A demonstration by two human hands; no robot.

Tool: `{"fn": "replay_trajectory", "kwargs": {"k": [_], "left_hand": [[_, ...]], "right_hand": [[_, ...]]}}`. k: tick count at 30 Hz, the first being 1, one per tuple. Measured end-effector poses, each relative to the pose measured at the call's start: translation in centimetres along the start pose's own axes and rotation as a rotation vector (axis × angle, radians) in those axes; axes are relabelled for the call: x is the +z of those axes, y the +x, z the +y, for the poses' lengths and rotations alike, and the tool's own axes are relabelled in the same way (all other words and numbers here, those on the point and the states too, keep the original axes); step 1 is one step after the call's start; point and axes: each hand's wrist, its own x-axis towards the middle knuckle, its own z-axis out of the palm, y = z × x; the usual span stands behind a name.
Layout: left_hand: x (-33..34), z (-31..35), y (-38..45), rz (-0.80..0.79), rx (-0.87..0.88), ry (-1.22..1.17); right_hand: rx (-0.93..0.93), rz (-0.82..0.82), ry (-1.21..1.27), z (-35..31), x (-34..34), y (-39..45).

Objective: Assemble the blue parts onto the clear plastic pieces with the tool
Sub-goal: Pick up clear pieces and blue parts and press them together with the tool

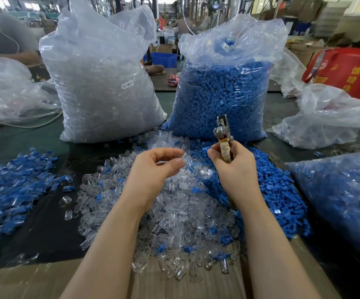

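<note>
My right hand (235,167) grips the wrapped handle of a metal plier-like tool (223,134), whose jaws point up and away. My left hand (155,169) hovers over the pile of clear plastic pieces (174,214), fingers curled with thumb and forefinger close together; a clear piece seems to sit between them, but it is hard to tell. Loose blue parts (269,190) lie heaped to the right of the clear pile. A spread of assembled blue-and-clear pieces (13,190) covers the table at the left.
Two tall plastic sacks stand behind the piles: clear pieces (101,83) on the left, blue parts (224,91) on the right. Another bag of blue pieces (343,197) lies at the right edge. Cardboard (45,279) covers the near table edge. A red bag (351,72) sits far right.
</note>
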Motion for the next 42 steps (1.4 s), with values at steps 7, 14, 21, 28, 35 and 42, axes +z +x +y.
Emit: {"fn": "replay_trajectory", "kwargs": {"k": [7,14,21,28,35,42], "left_hand": [[0.5,0.2,-0.1,0.177,0.057,-0.001],[1.2,0.1,0.0,0.228,0.009,-0.115],[1.9,0.5,-0.3,0.178,-0.091,-0.266],[2.5,0.6,-0.5,0.183,-0.115,-0.405],[3.0,0.5,-0.6,0.245,0.051,-0.261],[3.0,0.0,-0.4,0.298,0.145,-0.103]], "right_hand": [[-0.039,-0.072,0.059,-0.8,0.4,-0.3],[-0.083,-0.131,0.044,-1.5,1.1,-0.7],[-0.121,-0.12,0.022,-1.8,1.4,-1.0],[-0.128,-0.038,-0.03,-2.0,1.9,-1.1],[-0.069,-0.064,-0.007,-2.5,2.2,-1.3],[-0.046,-0.103,-0.018,-3.0,2.1,-1.4]]}}
